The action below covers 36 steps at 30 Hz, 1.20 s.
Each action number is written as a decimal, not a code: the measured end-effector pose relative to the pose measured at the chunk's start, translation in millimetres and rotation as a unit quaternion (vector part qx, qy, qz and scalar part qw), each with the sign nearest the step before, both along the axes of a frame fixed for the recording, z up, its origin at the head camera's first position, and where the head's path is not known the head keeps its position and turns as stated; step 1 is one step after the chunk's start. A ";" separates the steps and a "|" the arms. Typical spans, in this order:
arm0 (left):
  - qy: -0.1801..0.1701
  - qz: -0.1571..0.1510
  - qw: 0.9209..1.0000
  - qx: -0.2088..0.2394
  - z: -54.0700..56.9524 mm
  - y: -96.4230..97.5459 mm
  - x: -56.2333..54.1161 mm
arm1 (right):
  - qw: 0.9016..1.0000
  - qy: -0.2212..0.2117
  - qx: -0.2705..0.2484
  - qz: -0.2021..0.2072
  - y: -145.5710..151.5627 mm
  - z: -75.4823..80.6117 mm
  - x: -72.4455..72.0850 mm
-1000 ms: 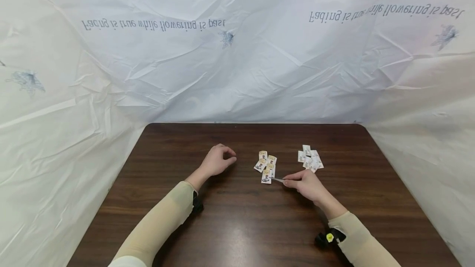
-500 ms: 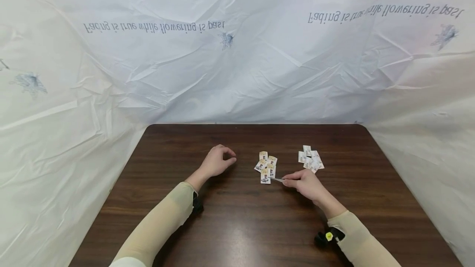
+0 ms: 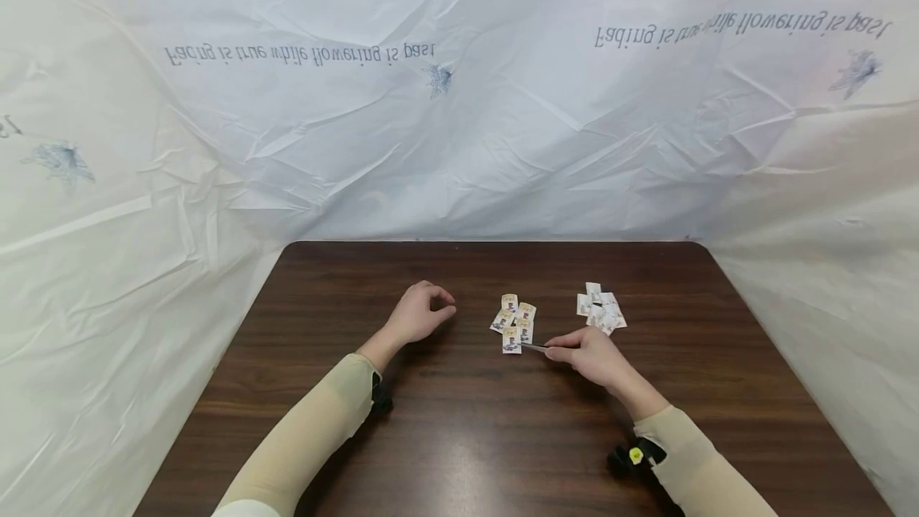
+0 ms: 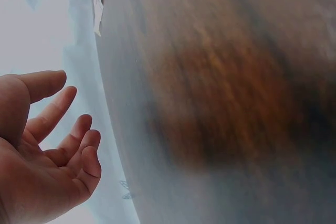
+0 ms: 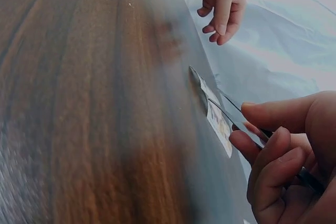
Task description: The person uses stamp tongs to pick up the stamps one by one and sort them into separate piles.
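My right hand (image 3: 596, 359) pinches slim metal tweezers (image 5: 251, 134) between thumb and fingers. Their tips point left and reach the nearest small paper card (image 3: 511, 341), which bears a yellow and dark print. In the right wrist view the two prongs look spread apart near the curled papers; whether they grip one, I cannot tell. That card lies at the front of a loose, overlapping cluster of similar cards (image 3: 505, 320). Left of the cluster, my left hand (image 3: 416, 313) hovers or rests with relaxed, slightly bent fingers (image 4: 55, 114), holding nothing.
A second heap of small whitish cards (image 3: 609, 311) lies right of the cluster, just beyond my right hand. Everything is on a dark wooden table (image 3: 445, 429). White printed sheeting (image 3: 459, 158) hangs behind and beside its edges.
The nearest card has slid slightly left and turned straighter, with the tweezers and right hand shifting a little left too. The left hand has stayed about where it was.
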<state>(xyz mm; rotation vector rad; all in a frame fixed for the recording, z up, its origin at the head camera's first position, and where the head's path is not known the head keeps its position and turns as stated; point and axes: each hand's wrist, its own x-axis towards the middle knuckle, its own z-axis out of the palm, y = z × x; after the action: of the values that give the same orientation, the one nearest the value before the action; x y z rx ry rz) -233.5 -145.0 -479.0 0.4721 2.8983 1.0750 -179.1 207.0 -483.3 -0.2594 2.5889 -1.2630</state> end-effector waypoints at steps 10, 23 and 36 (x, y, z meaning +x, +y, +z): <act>0.008 0.000 1.000 -0.001 -0.2 -2.4 0.5 | 1.000 0.010 0.015 0.008 3.2 4.7 0.3; 0.001 0.007 1.000 0.009 -1.3 -9.1 -1.3 | 1.000 -0.002 -0.008 -0.008 0.3 11.0 -5.5; 0.003 0.023 1.000 0.020 0.8 -21.7 -2.2 | 1.000 -0.017 -0.015 -0.014 -8.0 15.5 -15.0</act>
<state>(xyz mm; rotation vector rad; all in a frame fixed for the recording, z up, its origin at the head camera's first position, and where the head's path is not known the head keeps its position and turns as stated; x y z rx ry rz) -235.7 -166.7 -478.2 0.4132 2.9121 1.1428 -194.2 199.0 -467.8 -0.2066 2.5554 -1.3066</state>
